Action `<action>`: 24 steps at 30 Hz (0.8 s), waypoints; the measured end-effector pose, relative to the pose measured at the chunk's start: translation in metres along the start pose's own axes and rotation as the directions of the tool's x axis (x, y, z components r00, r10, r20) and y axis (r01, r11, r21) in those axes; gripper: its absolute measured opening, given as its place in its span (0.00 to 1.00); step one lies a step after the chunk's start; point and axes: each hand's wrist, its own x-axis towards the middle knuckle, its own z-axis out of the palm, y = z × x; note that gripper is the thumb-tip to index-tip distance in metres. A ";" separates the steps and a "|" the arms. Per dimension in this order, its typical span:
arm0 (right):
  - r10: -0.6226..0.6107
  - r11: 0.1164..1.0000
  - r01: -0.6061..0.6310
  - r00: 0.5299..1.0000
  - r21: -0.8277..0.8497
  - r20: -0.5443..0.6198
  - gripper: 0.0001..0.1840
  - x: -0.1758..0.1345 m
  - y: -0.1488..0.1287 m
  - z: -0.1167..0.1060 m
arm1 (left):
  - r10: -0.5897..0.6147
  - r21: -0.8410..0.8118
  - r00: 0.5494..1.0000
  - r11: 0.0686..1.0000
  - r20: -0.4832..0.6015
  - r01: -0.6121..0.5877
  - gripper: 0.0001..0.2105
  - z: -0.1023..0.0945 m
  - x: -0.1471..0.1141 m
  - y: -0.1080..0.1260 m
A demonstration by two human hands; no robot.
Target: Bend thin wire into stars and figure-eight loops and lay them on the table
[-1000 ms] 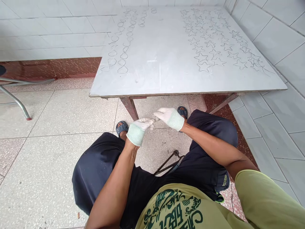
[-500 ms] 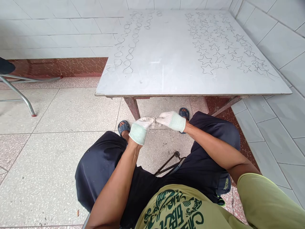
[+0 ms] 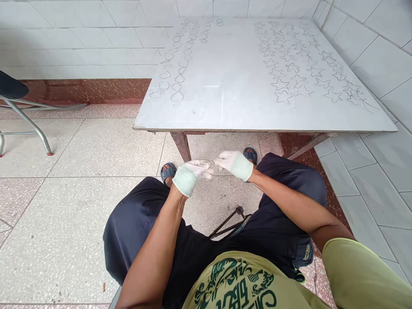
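My left hand, in a white glove with a pale green cuff, is held low between my knees with its fingers closed and pointing right. My right hand, gloved the same way, meets it fingertip to fingertip from the right. Whatever is pinched between them is too thin and small to make out. Beyond my hands stands a pale table with bent wire shapes: a group of wire stars on the right and rows of looped figure-eight wires on the left.
The white tabletop has its front edge just beyond my hands, above a reddish table leg. A metal-legged stool stands at far left. Tiled walls close in the back and right side. A dark metal frame shows between my legs.
The view has tilted slightly, so the table appears a little lower and further right. My hands stay together; the left fingers look straighter and overlap the right fingertips more.
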 end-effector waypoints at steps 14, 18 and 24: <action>0.130 0.971 -0.126 0.992 0.202 -0.005 0.16 0.010 0.014 0.030 | 0.099 -0.192 0.990 0.974 -0.096 -0.116 0.17 0.040 -0.011 -0.004; 0.102 0.977 -0.102 0.995 0.188 0.008 0.16 0.011 0.014 0.015 | 0.009 -0.142 0.995 0.990 -0.101 -0.023 0.19 0.028 -0.005 0.000; 0.030 0.973 -0.031 1.000 0.229 0.007 0.12 0.010 0.004 0.006 | 0.017 -0.036 0.996 0.999 -0.087 -0.020 0.20 0.019 -0.005 0.006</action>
